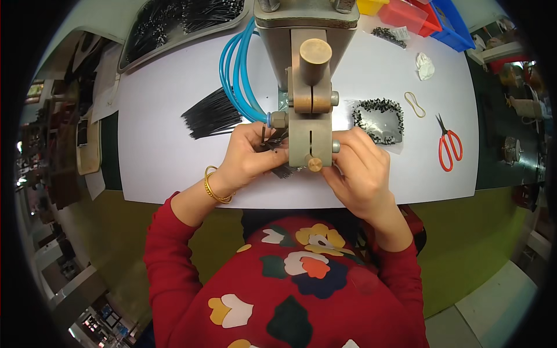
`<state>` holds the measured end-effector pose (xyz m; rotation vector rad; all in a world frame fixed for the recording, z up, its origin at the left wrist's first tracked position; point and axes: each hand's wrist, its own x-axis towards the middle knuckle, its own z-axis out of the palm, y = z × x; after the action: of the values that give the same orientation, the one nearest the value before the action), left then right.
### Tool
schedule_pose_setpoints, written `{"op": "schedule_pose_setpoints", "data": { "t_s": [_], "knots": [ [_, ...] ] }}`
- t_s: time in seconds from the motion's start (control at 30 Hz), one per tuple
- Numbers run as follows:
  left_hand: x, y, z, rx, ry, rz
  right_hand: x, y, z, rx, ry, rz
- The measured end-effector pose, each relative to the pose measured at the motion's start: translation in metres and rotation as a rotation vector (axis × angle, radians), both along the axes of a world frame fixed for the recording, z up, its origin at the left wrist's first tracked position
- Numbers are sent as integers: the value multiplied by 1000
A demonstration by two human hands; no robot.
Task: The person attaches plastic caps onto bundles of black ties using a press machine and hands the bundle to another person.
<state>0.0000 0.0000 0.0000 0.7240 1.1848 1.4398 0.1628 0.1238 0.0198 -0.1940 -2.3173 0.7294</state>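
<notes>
In the head view the left hand [250, 155] is closed around a small bundle of thin black ties [272, 142], held just left of the metal press [310, 116]. The right hand [361, 168] rests against the press's right side; whether its fingers pinch anything cannot be told. A loose fan of black ties [210, 113] (well apart from the hands) lies on the white table [156, 156]. Red scissors [449, 146] lie to the right, coloured bins [423, 14] at the far edge.

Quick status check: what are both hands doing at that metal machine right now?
Left hand shut on bundle of thin black rods. Right hand against the press head, grip hidden. Blue hoses beside it, clear of hands.
</notes>
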Motion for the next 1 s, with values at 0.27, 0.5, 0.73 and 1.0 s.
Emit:
{"op": "schedule_pose_setpoints", "data": {
  "t_s": [0.27,0.5,0.73,1.0],
  "knots": [
    [2,1,2,-48,44,12,-1,0,-7,-164,42,3],
    [3,1,3,-41,116,-4,-1,0,-14,-271,74,13],
    [1,0,0,-58,153,1,-1,0,-16,-290,62,28],
    [-7,4,10,-52,145,-153,13,5,-15,-1271,-75,137]
  ]
}}
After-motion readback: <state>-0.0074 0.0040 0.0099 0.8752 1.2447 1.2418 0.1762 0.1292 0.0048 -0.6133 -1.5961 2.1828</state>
